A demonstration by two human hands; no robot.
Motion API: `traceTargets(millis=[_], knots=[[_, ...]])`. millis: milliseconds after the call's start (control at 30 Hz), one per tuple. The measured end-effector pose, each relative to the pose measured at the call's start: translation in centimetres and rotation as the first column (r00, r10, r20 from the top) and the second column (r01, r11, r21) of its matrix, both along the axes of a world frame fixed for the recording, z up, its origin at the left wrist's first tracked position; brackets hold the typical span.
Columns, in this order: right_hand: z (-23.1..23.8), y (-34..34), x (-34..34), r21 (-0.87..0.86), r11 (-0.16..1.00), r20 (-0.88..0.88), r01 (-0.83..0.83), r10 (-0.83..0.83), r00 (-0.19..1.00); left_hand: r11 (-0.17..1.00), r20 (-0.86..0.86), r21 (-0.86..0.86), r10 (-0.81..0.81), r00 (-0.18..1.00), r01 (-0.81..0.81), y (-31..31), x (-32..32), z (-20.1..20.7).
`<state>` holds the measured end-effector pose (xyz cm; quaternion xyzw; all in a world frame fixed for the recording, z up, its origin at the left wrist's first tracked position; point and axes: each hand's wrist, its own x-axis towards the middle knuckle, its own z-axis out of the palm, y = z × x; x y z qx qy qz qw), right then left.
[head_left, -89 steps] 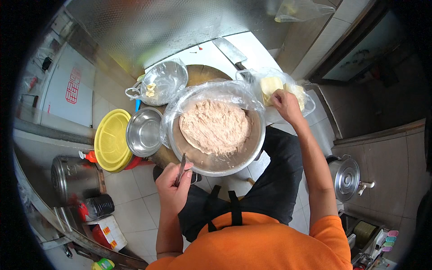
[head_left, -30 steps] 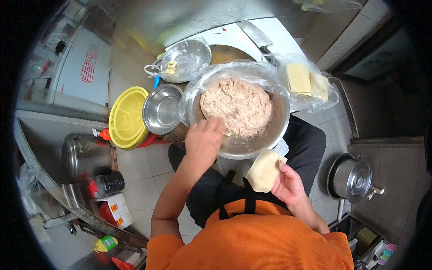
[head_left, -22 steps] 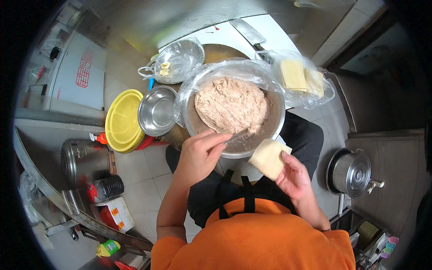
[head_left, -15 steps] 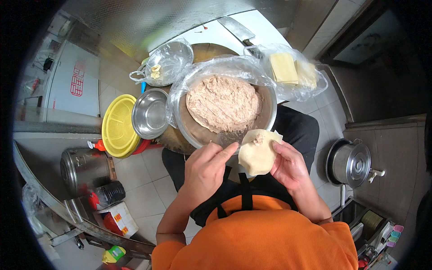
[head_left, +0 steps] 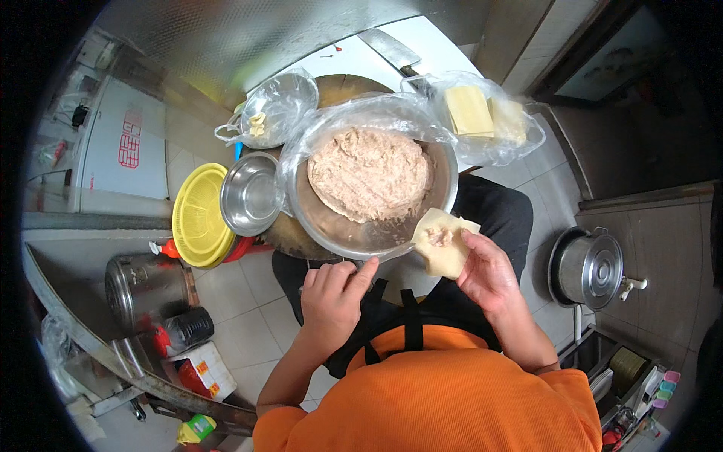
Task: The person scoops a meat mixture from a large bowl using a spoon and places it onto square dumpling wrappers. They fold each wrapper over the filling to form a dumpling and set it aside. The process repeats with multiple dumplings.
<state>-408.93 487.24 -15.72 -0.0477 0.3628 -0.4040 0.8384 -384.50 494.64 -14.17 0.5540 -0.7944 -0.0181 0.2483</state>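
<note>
My right hand (head_left: 489,277) holds a pale yellow, thin dough wrapper (head_left: 448,260) at its right edge, thumb on top. A small smear of pink minced meat lies near the wrapper's middle. My left hand (head_left: 331,297) is closed, index finger stretched along a thin, flat spreader (head_left: 395,251) whose tip reaches the wrapper's left edge; its handle is hidden in the hand. Just beyond both hands stands a large metal bowl (head_left: 331,235), partly lined with clear plastic, holding a big mound of minced meat (head_left: 369,172).
A stack of square wrappers (head_left: 468,110) lies in a plastic bag at the far right, near a cleaver (head_left: 389,49). To the left are a small steel bowl (head_left: 249,194), a yellow basket (head_left: 197,215) and a bagged bowl (head_left: 280,105). A lidded pot (head_left: 591,270) stands right.
The wrapper has moved slightly right and tilted, and its meat is more spread out. My left hand has drawn back left and down with the spreader.
</note>
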Motion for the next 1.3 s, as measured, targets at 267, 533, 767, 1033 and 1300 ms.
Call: traceTargets(millis=[267,533,767,1033,1300], knots=[[0.0,0.6,1.3,-0.202,0.977,-0.164,-0.073,0.04,0.986,0.926,-0.596,0.375,0.205,0.776,0.044,0.6,-1.0,1.4],[-0.9,0.7,1.3,-0.115,0.989,-0.152,-0.093,0.075,0.986,0.997,-0.251,0.068,0.037,0.967,-0.021,-0.3,-1.4,0.5],[-1.8,0.8,1.5,-0.103,0.991,-0.133,-0.083,0.069,0.989,0.999,-0.077,0.031,0.047,0.996,-0.045,-0.5,-1.3,-0.5],[-0.5,-0.7,0.4,-0.134,0.99,-0.117,0.052,-0.068,0.991,0.986,-0.108,0.161,0.058,0.993,-0.04,-7.0,0.5,-0.7],[-0.1,-1.3,-1.3,-0.258,0.966,-0.14,-0.03,-0.007,0.99,0.943,0.014,0.327,0.062,0.998,-0.063,-9.5,4.1,1.0]])
